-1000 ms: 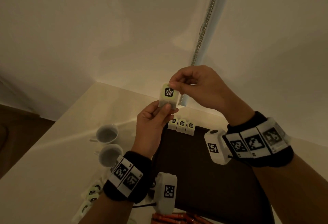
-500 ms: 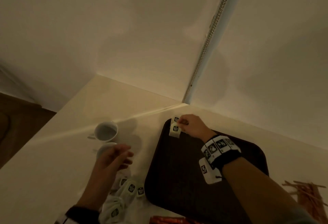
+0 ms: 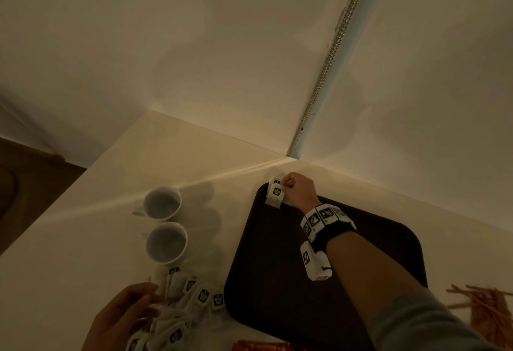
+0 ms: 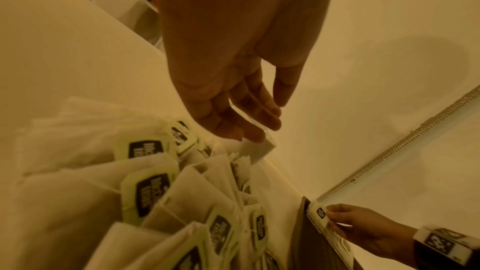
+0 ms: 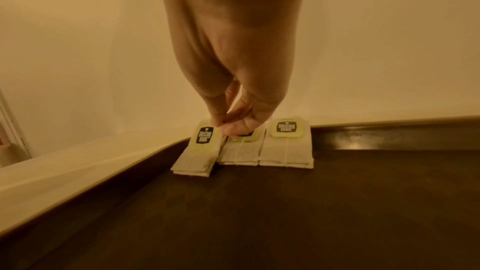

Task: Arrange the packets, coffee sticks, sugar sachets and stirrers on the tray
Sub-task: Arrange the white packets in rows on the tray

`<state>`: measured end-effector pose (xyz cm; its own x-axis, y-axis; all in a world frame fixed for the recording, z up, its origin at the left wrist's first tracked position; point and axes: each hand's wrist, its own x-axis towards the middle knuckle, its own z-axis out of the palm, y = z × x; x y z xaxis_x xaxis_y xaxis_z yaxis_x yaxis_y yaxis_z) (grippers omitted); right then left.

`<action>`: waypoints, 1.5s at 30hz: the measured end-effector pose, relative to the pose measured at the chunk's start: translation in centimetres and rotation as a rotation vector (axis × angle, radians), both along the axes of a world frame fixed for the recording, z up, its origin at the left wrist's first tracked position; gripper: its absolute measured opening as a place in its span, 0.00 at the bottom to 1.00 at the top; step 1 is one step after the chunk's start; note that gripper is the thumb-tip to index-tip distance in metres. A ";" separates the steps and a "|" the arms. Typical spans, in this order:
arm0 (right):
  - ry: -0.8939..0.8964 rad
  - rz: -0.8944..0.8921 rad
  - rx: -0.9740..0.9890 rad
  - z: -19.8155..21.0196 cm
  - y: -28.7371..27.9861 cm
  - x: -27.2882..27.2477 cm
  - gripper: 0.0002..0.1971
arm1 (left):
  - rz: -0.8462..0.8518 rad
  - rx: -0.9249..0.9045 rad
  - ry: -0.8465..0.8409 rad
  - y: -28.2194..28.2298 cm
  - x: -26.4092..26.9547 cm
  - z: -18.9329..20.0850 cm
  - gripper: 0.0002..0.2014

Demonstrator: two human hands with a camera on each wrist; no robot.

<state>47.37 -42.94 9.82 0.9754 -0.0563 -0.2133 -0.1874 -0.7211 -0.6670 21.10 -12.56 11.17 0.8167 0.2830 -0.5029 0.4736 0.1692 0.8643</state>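
Observation:
A dark brown tray [image 3: 277, 281] lies on the pale counter. At its far left corner my right hand [image 3: 287, 184] pinches the green tag of a tea bag packet [image 3: 275, 197] between thumb and fingertips [image 5: 221, 125]. The packet [image 5: 196, 158] lies slanted against the tray's rim, beside two more packets [image 5: 285, 151] set side by side. My left hand [image 3: 151, 293] hovers open over a loose pile of tea bag packets [image 3: 194, 298] on the counter left of the tray. Its straight fingertips [image 4: 255, 130] are at a packet [image 4: 257, 150] on the pile's far edge.
Two white cups [image 3: 162, 202] [image 3: 166, 242] stand left of the tray, just beyond the pile. Wooden stirrers [image 3: 483, 309] lie on the counter to the right. Red sticks [image 3: 261, 346] show at the bottom edge. Walls meet behind the tray at a metal strip [image 3: 333, 53].
Both hands held one tea bag packet up in the air. My right hand has brought it down to the tray's far left corner; my left hand dropped to the pile.

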 end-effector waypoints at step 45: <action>0.118 0.998 0.022 9.0 12.3 -14.9 0.08 | -0.391 0.111 -0.247 -0.4 -0.1 4.7 0.29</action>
<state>32.45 -30.62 18.85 0.5471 0.7803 -0.3030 0.4302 -0.5726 -0.6979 21.00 -13.00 15.85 0.9641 -0.0278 -0.2642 0.2612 -0.0808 0.9619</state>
